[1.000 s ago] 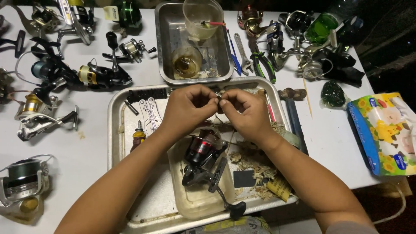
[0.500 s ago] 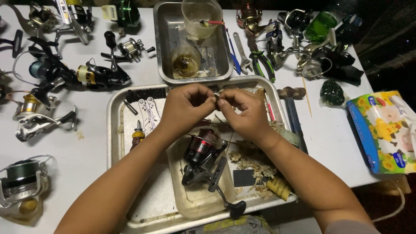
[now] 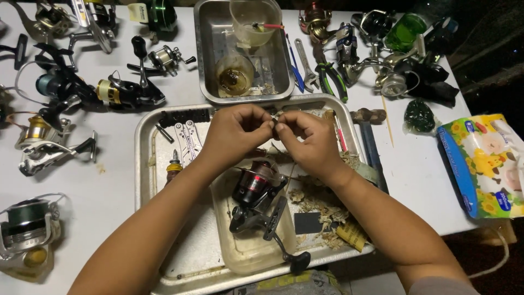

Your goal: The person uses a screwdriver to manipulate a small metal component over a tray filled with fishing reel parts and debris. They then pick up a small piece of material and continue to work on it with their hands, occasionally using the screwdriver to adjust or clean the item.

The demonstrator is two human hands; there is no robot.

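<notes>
A very small part (image 3: 274, 121), too tiny and hidden to identify, is pinched between the fingertips of the left hand (image 3: 237, 134) and the right hand (image 3: 307, 139), above the black and red fishing reel (image 3: 256, 199) lying on its side.

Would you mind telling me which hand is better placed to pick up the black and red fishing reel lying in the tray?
Probably the left hand. Both hands pinch a small part together, but the fishing reel lies below the left wrist, while the right hand sits further off to the side.
</notes>
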